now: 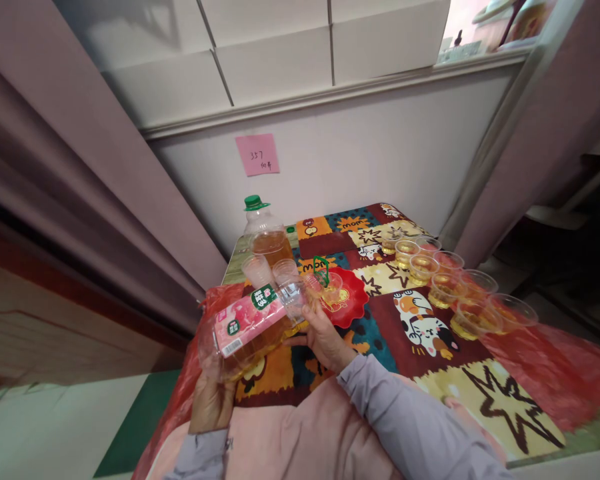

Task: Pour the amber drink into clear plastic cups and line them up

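A large clear bottle (253, 319) with a pink label and yellowish liquid lies tilted between my hands, its neck with a green handle ring (321, 271) pointing right. My left hand (213, 395) is wrapped round its base from below. Around the bottle's shoulder, my right hand (325, 333) grips from the near side. The neck is over a clear plastic cup (334, 288) standing on a red flower-shaped plate (357, 308). Whether liquid is flowing cannot be made out. Just behind the bottle are two stacks of clear cups, a left stack (257, 269) and a right stack (285, 268).
A second large bottle (269, 241) with a green cap stands at the back left. Several cups of yellow liquid (445, 287) line the right side of the patterned mat (385, 333). Red plastic film (550, 373) covers the table's sides. A white wall (350, 153) rises behind.
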The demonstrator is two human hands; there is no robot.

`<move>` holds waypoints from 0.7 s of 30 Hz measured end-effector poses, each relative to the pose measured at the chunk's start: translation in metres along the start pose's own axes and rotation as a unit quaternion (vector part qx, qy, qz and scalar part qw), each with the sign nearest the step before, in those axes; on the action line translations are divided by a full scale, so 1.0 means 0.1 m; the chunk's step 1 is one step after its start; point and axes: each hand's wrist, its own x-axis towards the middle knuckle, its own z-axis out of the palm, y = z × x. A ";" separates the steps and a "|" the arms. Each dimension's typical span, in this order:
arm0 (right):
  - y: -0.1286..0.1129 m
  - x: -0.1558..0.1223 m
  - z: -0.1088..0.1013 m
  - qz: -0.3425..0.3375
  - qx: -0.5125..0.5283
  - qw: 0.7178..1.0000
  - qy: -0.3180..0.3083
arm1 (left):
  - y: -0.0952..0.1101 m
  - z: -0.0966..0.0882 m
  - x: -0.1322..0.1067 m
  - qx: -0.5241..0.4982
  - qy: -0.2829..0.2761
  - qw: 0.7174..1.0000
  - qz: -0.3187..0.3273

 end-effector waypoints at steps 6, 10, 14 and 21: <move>-0.02 -0.01 0.01 0.004 -0.005 1.000 -0.009 | -0.03 -0.04 0.02 -0.003 0.009 1.000 -0.012; -0.02 -0.01 0.01 0.004 -0.004 1.000 -0.006 | -0.02 -0.04 0.02 -0.005 0.013 1.000 -0.012; -0.01 -0.01 0.01 -0.001 -0.004 1.000 -0.005 | -0.01 -0.03 0.00 -0.003 -0.001 1.000 -0.009; -0.02 -0.02 0.01 -0.001 -0.008 1.000 -0.006 | -0.01 -0.03 0.00 -0.003 -0.012 1.000 -0.011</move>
